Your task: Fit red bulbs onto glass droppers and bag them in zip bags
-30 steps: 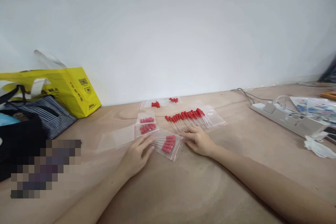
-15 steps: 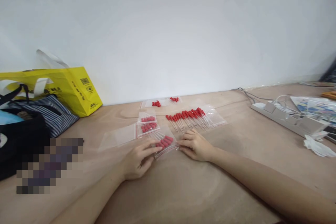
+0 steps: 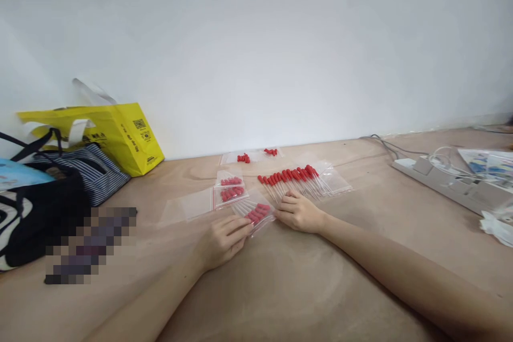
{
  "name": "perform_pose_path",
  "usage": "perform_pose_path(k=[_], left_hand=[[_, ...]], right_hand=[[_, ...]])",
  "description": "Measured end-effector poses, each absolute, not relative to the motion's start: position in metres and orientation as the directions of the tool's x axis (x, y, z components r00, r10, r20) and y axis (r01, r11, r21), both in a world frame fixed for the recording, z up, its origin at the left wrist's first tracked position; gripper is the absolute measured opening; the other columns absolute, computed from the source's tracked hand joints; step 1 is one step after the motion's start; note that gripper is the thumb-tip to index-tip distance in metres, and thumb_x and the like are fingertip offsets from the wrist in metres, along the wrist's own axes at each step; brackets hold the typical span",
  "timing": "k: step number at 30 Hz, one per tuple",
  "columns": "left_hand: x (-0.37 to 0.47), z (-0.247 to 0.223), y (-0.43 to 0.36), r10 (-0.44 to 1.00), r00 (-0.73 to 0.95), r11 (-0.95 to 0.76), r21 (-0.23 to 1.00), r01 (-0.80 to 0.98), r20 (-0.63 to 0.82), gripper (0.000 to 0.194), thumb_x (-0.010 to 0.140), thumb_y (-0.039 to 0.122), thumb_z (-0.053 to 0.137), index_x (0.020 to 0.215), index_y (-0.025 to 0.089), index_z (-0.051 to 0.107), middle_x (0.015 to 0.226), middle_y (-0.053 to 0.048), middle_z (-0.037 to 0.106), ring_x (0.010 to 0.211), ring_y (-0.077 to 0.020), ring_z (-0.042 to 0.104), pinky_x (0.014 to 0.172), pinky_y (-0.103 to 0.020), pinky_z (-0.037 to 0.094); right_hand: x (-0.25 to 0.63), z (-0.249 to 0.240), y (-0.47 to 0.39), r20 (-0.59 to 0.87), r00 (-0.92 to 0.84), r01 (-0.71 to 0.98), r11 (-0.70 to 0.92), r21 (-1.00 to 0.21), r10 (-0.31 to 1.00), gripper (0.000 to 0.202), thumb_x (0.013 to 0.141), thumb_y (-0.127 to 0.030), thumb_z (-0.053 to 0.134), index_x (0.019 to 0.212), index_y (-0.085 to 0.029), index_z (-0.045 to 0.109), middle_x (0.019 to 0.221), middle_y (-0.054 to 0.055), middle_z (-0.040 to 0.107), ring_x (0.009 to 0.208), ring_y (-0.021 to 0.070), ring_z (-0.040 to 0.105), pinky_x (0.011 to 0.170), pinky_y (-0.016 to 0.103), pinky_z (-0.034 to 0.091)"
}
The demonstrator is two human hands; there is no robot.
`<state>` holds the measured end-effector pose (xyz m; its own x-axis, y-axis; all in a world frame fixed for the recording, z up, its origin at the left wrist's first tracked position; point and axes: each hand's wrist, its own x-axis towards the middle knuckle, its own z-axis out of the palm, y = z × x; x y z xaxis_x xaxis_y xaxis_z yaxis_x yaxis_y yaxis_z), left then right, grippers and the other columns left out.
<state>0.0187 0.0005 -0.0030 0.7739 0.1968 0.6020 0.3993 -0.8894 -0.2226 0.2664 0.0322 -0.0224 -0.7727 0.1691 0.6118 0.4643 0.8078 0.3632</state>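
My left hand (image 3: 227, 239) is closed on the near left edge of a clear plastic bag (image 3: 261, 223) that holds several red-tipped white sticks. At the bag's right side is my right hand (image 3: 300, 212), fingers bent together, its fingertips by the bag's edge and the lower ends of loose sticks; what it grips, if anything, is hidden. A row of loose red-tipped sticks (image 3: 287, 175) fans out just beyond it on clear plastic. Two more filled bags, a nearer one (image 3: 232, 193) and a farther one (image 3: 231, 181), lie beyond my left hand.
Further filled bags (image 3: 256, 157) lie near the wall. Flat clear bags (image 3: 186, 207) are left of centre. A yellow bag (image 3: 142, 141), a striped pouch (image 3: 94, 168) and a black bag (image 3: 44, 224) stand left. On the right are a white power strip (image 3: 441, 186), cables and crumpled tissue (image 3: 497, 228).
The view has shifted slightly, so most things appear farther right. My left hand's thumb has drawn in against its fingers at the bag. My right hand has moved slightly away from me, towards the loose sticks.
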Motion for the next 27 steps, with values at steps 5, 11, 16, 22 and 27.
perform_pose_path(k=[5, 11, 16, 22, 27], left_hand=[[0.022, -0.005, 0.001, 0.101, 0.766, -0.843, -0.355, 0.405, 0.634, 0.017, 0.082, 0.012, 0.044, 0.087, 0.014, 0.06, 0.079, -0.005, 0.068, 0.07, -0.0144, 0.063, 0.064, -0.027, 0.053], [0.013, -0.008, 0.008, 0.16, 0.749, -0.875, -0.258, 0.409, 0.643, 0.019, 0.083, 0.012, 0.042, 0.087, 0.015, 0.06, 0.082, -0.006, 0.068, 0.071, -0.0132, 0.064, 0.063, -0.023, 0.053], [0.005, -0.007, 0.019, 0.177, 0.772, -0.909, -0.199, 0.366, 0.611, 0.019, 0.081, 0.011, 0.043, 0.085, 0.015, 0.061, 0.083, -0.007, 0.068, 0.073, -0.0141, 0.064, 0.066, -0.025, 0.053], [0.009, -0.009, 0.011, 0.217, 0.723, -0.849, -0.239, 0.472, 0.656, 0.013, 0.081, 0.015, 0.049, 0.086, 0.014, 0.06, 0.082, -0.006, 0.068, 0.074, -0.0143, 0.064, 0.066, -0.025, 0.053], [0.01, -0.009, 0.005, 0.128, 0.739, -0.816, -0.354, 0.458, 0.662, 0.015, 0.083, 0.014, 0.046, 0.082, 0.016, 0.061, 0.076, -0.003, 0.069, 0.064, -0.0118, 0.064, 0.057, -0.022, 0.053]], right_hand=[[0.264, -0.024, 0.029, 0.667, -0.71, 0.529, 0.796, 0.293, 0.227, 0.023, 0.085, -0.019, 0.041, 0.072, -0.014, 0.06, 0.06, 0.003, 0.052, 0.063, 0.0131, 0.041, 0.063, 0.028, 0.028], [0.263, -0.023, 0.028, 0.67, -0.719, 0.509, 0.795, 0.329, 0.183, 0.022, 0.083, -0.017, 0.043, 0.067, -0.015, 0.058, 0.059, 0.001, 0.052, 0.063, 0.0124, 0.039, 0.064, 0.028, 0.028], [0.26, -0.023, 0.03, 0.624, -0.769, 0.487, 0.763, 0.426, 0.142, 0.026, 0.084, -0.014, 0.04, 0.063, -0.015, 0.054, 0.057, 0.0, 0.048, 0.06, 0.0116, 0.036, 0.064, 0.028, 0.027], [0.257, -0.022, 0.03, 0.625, -0.765, 0.508, 0.743, 0.435, 0.157, 0.027, 0.084, -0.015, 0.04, 0.06, -0.014, 0.052, 0.058, 0.001, 0.047, 0.06, 0.0123, 0.037, 0.062, 0.029, 0.026], [0.259, -0.024, 0.031, 0.631, -0.762, 0.495, 0.759, 0.423, 0.145, 0.024, 0.082, -0.016, 0.042, 0.061, -0.014, 0.052, 0.059, 0.001, 0.048, 0.06, 0.0121, 0.037, 0.062, 0.028, 0.027]])
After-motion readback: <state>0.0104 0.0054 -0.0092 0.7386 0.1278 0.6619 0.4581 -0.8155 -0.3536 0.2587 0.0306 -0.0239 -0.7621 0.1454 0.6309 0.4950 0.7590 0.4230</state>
